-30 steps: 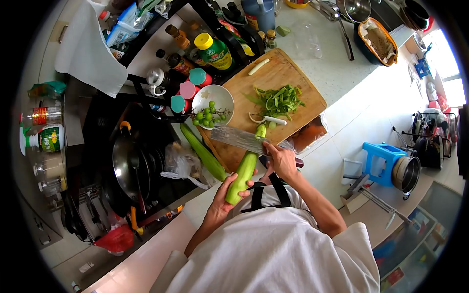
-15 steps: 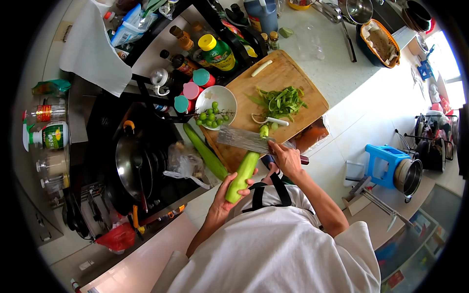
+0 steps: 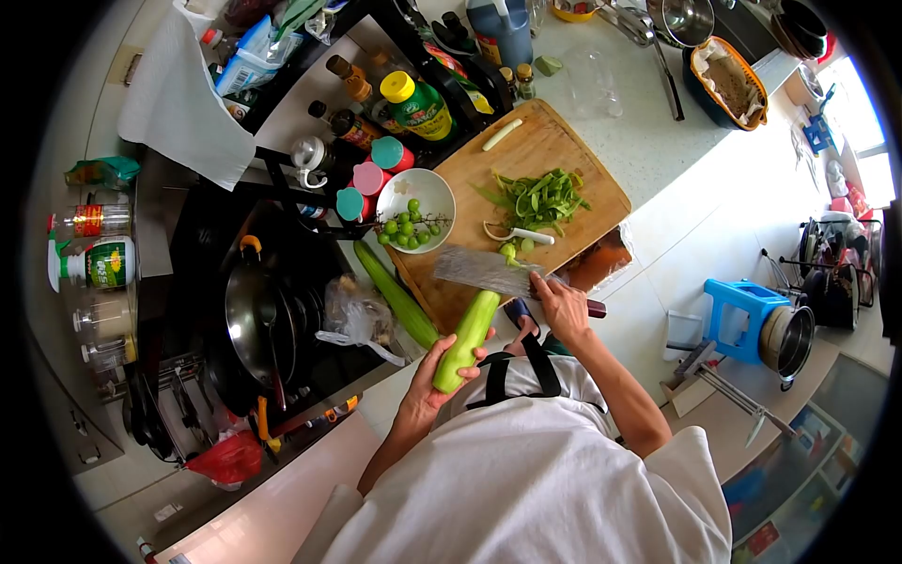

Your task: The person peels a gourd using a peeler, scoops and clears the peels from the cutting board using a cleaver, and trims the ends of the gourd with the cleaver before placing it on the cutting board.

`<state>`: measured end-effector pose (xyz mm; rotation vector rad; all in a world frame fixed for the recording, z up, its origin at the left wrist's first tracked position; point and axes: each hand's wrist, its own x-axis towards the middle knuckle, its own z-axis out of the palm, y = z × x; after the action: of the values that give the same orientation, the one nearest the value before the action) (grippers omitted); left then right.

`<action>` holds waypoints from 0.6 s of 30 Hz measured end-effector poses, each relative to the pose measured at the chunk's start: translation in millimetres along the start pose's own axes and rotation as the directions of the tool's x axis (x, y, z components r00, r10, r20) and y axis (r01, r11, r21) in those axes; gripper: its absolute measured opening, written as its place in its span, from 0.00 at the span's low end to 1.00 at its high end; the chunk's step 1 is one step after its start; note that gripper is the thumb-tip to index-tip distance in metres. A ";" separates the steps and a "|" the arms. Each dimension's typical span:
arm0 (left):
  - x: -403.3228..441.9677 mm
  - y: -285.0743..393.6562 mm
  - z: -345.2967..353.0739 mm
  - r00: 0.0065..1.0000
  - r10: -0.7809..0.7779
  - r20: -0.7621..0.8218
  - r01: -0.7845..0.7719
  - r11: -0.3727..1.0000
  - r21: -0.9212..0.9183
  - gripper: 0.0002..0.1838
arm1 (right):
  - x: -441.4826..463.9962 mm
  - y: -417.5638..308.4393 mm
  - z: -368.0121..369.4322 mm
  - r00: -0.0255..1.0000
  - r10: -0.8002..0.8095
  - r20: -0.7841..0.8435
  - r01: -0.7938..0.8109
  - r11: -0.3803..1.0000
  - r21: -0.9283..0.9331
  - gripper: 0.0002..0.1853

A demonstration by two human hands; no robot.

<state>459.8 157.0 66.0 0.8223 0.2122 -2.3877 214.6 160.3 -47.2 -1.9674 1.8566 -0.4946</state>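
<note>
My left hand (image 3: pixel 434 376) is wrapped round a peeled, light green gourd (image 3: pixel 462 350), held at a slant over the near edge of the wooden cutting board (image 3: pixel 587 179). My right hand (image 3: pixel 564 308) grips a cleaver (image 3: pixel 484 273), its broad blade lying across just beyond the gourd's far end. A small green end piece (image 3: pixel 508 251) sits on the board past the blade. Farther up is a pile of green strips (image 3: pixel 543 199), with a white-handled tool (image 3: pixel 532 235) beside it. A long, darker green gourd (image 3: pixel 395 296) rests along the board's left side.
A white bowl (image 3: pixel 437 193) with green grapes stands on the board's left edge, beside lidded jars (image 3: pixel 390 153). Bottles (image 3: pixel 413 103) crowd the rack behind. To the left, a wok (image 3: pixel 252 320) sits on the stove near a plastic bag (image 3: pixel 352 315). A lined basket (image 3: pixel 728 80) stands far right.
The cleaver has moved a little to the right with my right hand. The green bit beyond the blade now looks separate from the gourd. My left hand has barely moved.
</note>
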 end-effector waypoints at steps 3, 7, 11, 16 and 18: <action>-0.6 1.9 -2.6 1.000 -0.007 0.001 0.007 1.000 -0.019 0.33 | -3.3 8.8 4.1 0.999 0.021 0.026 -0.019 0.999 -0.043 0.29; -2.6 2.6 -8.8 1.000 -0.029 0.003 0.029 0.998 -0.048 0.33 | -5.3 4.9 -6.8 0.998 0.034 0.046 -0.032 0.999 -0.039 0.30; -9.4 10.9 -27.3 0.999 -0.049 -0.005 0.048 0.999 -0.015 0.35 | -10.2 5.9 -3.2 0.997 0.070 0.017 -0.070 0.998 -0.004 0.27; -19.0 22.6 -56.8 0.994 0.016 -0.105 0.037 0.876 0.481 0.35 | -7.0 5.9 -16.5 0.985 0.163 0.062 -0.173 0.959 0.225 0.19; -19.6 24.6 -74.5 0.984 0.090 -0.154 0.055 0.666 0.744 0.37 | -2.7 4.6 -31.2 0.975 0.183 0.129 -0.211 0.943 0.257 0.15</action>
<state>524.4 171.1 19.6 1.3942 -0.7797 -2.3566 194.8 161.6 -22.6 -1.5819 1.7920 -0.5414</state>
